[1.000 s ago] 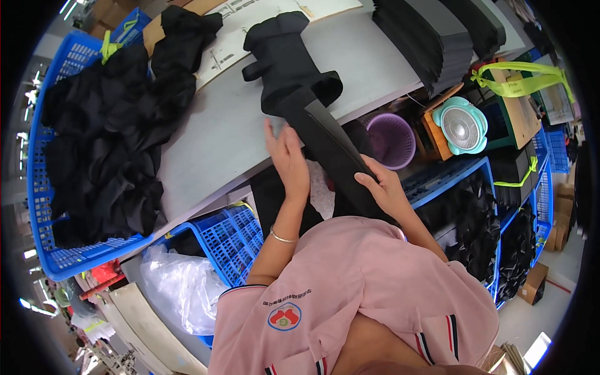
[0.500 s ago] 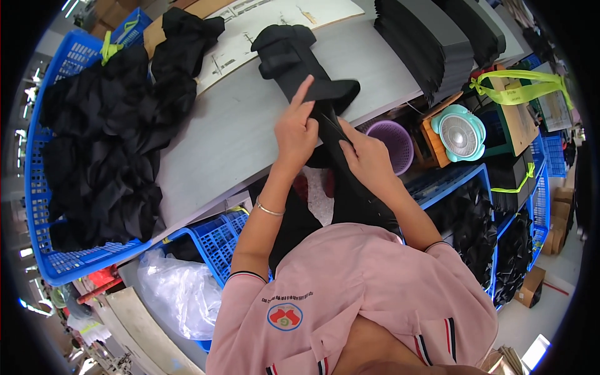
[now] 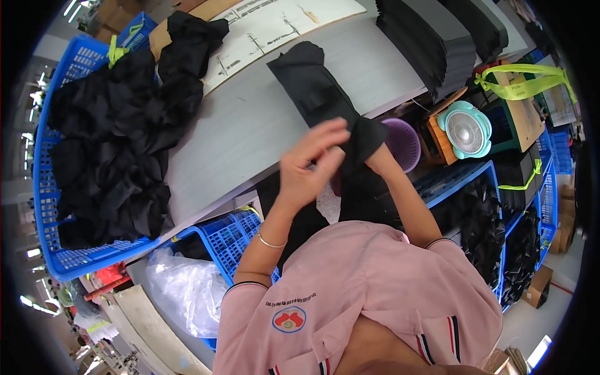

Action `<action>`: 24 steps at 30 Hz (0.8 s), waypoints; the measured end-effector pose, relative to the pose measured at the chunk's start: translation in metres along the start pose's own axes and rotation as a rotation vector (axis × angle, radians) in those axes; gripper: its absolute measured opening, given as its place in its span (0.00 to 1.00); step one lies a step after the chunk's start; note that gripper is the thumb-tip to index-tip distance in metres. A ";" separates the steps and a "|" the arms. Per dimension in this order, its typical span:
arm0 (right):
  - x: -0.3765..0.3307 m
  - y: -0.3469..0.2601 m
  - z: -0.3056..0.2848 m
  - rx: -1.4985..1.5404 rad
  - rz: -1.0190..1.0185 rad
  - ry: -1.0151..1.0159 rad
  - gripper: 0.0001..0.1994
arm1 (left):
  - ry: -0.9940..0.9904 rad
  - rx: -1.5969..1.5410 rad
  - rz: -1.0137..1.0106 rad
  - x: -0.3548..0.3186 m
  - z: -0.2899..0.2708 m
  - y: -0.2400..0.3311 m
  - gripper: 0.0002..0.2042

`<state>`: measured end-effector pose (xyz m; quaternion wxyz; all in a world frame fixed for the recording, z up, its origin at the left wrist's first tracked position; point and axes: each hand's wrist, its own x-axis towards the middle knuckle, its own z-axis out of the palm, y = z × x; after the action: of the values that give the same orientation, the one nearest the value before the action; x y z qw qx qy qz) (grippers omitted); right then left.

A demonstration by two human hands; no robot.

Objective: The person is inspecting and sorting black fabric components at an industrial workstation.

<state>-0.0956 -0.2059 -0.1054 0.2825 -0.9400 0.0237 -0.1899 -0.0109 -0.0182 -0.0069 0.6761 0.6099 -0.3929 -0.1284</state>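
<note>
Left hand (image 3: 314,164), empty and loosely spread, is beside black fabric (image 3: 317,87) covering the right hand (image 3: 377,161), grip hidden.

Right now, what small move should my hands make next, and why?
Perhaps close your left hand gently on the black fabric to steady it: that hand looks open, while your right hand is mostly covered by the fabric's near end.
</note>
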 end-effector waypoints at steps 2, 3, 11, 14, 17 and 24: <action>-0.003 0.002 0.004 0.123 0.092 -0.039 0.12 | 0.309 0.206 -0.075 0.021 -0.019 -0.012 0.13; -0.004 0.003 0.007 0.230 0.131 -0.004 0.16 | 0.368 0.264 -0.019 0.035 -0.029 -0.021 0.14; 0.001 0.006 0.014 -0.093 -0.030 0.067 0.12 | 0.182 0.629 0.122 0.112 -0.089 -0.092 0.12; 0.007 -0.001 0.012 -0.130 -0.057 0.135 0.09 | 0.069 0.626 0.160 0.132 -0.104 -0.099 0.10; 0.012 -0.008 0.012 -0.156 -0.056 0.142 0.09 | -0.069 -0.076 -0.311 0.150 -0.116 -0.104 0.09; 0.016 0.002 0.005 -0.118 -0.013 0.070 0.08 | 0.103 -0.119 -0.384 0.162 -0.096 -0.114 0.17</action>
<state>-0.0789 -0.2073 -0.1043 0.2243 -0.9480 0.0388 -0.2226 0.1968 -0.0796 -0.0471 0.6933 0.6384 -0.2259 -0.2465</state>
